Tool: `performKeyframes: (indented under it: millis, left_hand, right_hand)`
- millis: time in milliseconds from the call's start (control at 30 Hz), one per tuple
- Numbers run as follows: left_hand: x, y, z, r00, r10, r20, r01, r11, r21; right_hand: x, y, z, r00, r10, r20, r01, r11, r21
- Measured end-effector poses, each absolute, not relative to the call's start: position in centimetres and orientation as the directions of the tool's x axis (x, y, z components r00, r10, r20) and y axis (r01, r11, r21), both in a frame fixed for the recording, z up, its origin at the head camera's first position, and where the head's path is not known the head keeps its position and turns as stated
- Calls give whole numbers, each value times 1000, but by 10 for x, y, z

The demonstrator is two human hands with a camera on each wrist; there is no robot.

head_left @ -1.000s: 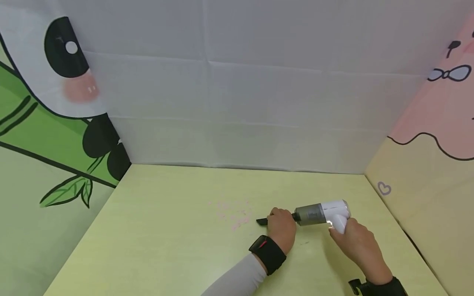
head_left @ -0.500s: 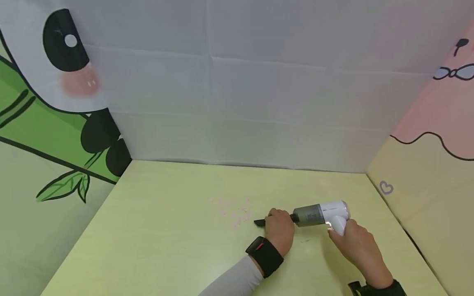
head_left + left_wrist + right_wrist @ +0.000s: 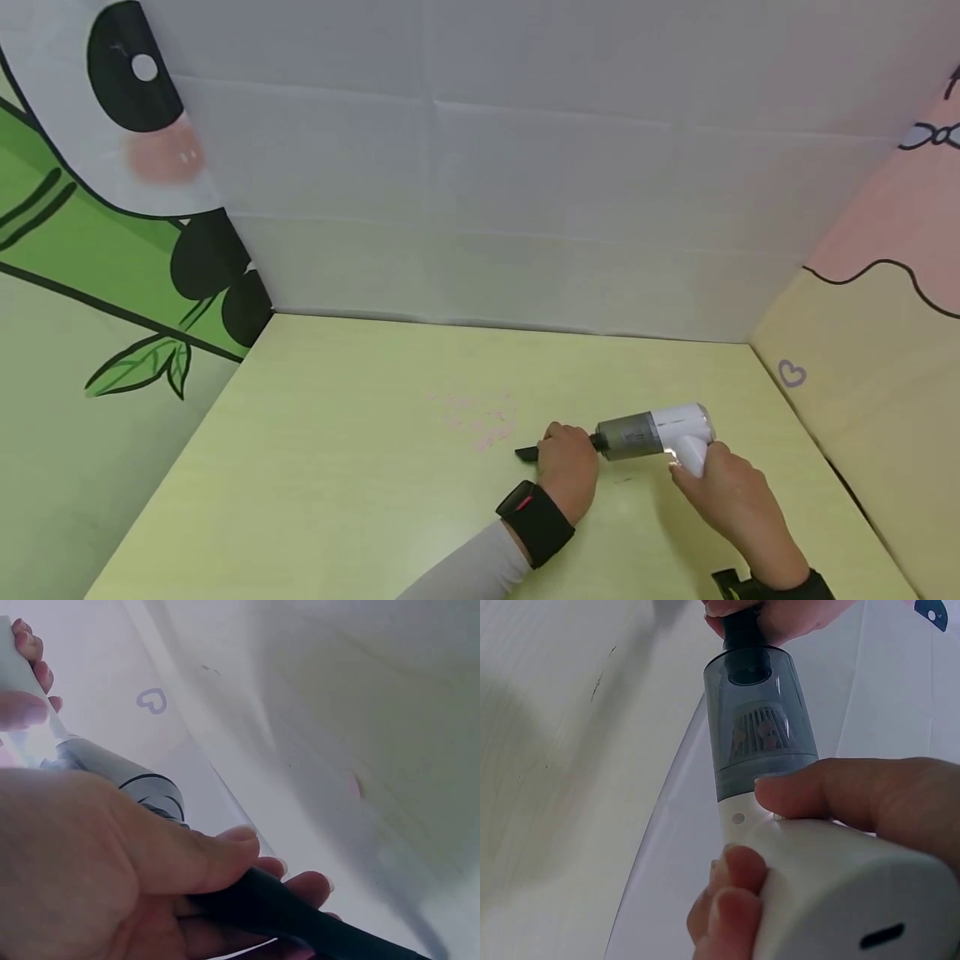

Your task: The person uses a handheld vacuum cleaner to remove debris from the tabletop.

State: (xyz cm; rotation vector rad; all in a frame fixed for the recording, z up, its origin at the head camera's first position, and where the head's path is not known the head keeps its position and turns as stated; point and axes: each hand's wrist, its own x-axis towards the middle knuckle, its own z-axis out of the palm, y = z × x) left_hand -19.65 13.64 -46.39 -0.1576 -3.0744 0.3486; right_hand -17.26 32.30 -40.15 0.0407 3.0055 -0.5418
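A handheld vacuum cleaner (image 3: 678, 425), white with a smoky clear dust cup (image 3: 761, 712), is held level over the table. My right hand (image 3: 738, 504) grips its white handle, the thumb (image 3: 817, 791) lying along the body near the cup. Pink bits show against the filter inside the cup. My left hand (image 3: 567, 467) holds the black nozzle (image 3: 255, 904) between thumb and fingers. The nozzle's tip (image 3: 527, 454) points left, just beside a scatter of small pink scraps (image 3: 491, 435) on the table.
The pale yellow table (image 3: 322, 467) meets a white back wall (image 3: 487, 183). Printed panels stand on both sides, a green one (image 3: 45, 417) at left and a pink and cream one (image 3: 862, 400) at right. Small dark marks (image 3: 596, 686) are on the tabletop.
The head view has tilted slightly down. Against the table, the vacuum cleaner and both hands have shifted a little left and nearer to me. Both grips are unchanged.
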Motion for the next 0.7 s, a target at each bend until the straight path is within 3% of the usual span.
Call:
performKeyframes:
  millis: [300,700]
  left_hand:
    - [-213,140,-466,-978,185,101,159,961,-228]
    - [-222,126,-468,-983,156,99,134,971,-199]
  right_hand:
    - [-174,323,-402,-999,45,-28,51,941,-334]
    - [-176,306,-408,-998,47,-38,57,928,-369]
